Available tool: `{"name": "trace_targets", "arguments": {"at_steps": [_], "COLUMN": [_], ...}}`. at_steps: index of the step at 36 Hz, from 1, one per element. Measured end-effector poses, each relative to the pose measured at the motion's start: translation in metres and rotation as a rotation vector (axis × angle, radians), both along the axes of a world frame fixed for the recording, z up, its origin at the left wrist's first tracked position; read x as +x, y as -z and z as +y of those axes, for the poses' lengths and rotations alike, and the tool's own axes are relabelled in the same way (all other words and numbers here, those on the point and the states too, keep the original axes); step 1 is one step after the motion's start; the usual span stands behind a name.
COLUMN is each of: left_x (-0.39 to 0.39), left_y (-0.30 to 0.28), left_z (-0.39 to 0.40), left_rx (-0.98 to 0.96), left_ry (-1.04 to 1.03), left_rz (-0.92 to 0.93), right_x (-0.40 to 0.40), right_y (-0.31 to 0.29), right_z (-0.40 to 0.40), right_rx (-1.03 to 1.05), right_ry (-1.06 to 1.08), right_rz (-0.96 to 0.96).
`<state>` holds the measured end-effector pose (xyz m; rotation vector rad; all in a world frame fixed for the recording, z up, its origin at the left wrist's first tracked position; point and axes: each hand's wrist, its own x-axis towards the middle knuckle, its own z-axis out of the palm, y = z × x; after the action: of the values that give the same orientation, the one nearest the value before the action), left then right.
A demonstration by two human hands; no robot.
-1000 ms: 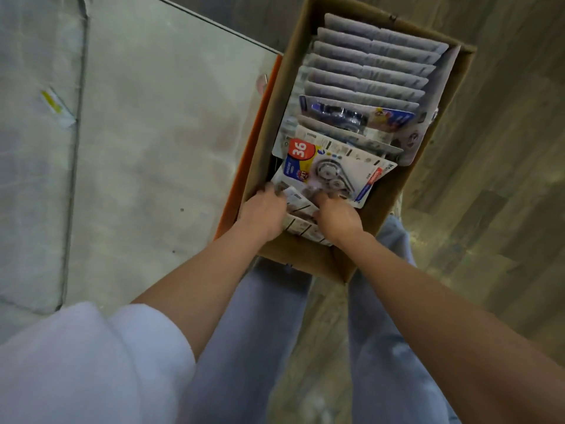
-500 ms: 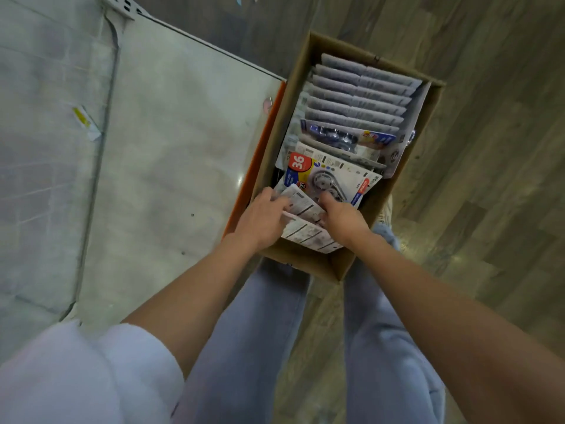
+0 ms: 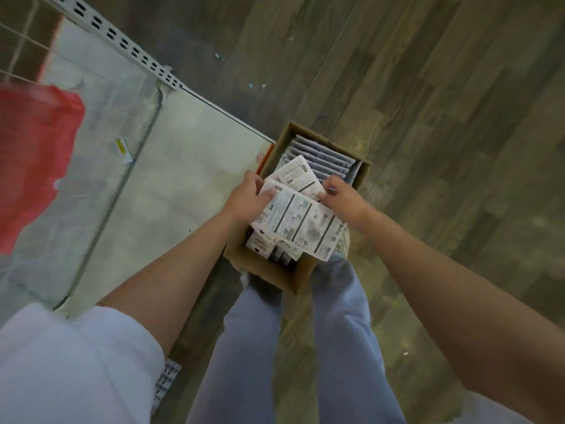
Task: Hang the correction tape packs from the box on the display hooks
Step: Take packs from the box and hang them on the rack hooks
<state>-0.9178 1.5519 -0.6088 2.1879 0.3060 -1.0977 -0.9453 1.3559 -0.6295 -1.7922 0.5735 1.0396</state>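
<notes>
Wood-plank floor (image 3: 428, 117) in grey-brown, w/ small paper scraps far beyond hands. Pale shelf base (image 3: 183, 179) to left of hands, perforated metal upright (image 3: 122, 41) at its far end, red blurred item (image 3: 33, 154) further left.

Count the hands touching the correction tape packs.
2: the left hand grips the lifted packs at their left edge, the right hand at their right, above the box.
</notes>
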Motion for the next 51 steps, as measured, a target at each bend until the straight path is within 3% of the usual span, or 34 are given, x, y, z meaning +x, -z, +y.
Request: {"name": "trace_targets", "arguments": {"at_steps": [6,18,26,33,42,46,51], "left_x": [0.013,0.044,0.054,0.044,0.020,0.004,-0.018], "left_y": [-0.065,-0.225,-0.323,-0.401,-0.474,-0.492,-0.522], "left_z": [-0.021,-0.028,-0.023,-0.007,0.029,0.046,0.069], "left_rx": [-0.143,-0.304,-0.343,-0.285,-0.402,-0.553,-0.594], "left_ry": [-0.221,-0.276,-0.390,-0.451,-0.559,-0.667,-0.805], "left_rz": [0.008,-0.142,-0.289,-0.488,-0.610,-0.666,-0.810], "right_x": [0.024,0.076,0.105,0.127,0.138,0.129,0.103], "right_y": [-0.066,-0.222,-0.327,-0.401,-0.490,-0.529,-0.568], "right_z": [-0.024,-0.039,-0.035,-0.008,0.025,0.041,0.075], "right_rx": [0.005,0.113,0.212,0.282,0.363,0.383,0.480], "right_ry": [-0.023,-0.110,-0.102,-0.236,-0.400,-0.434,-0.344], "right_rz": [-0.017,-0.247,-0.399,-0.503,-0.614,-0.654,-0.586]}}
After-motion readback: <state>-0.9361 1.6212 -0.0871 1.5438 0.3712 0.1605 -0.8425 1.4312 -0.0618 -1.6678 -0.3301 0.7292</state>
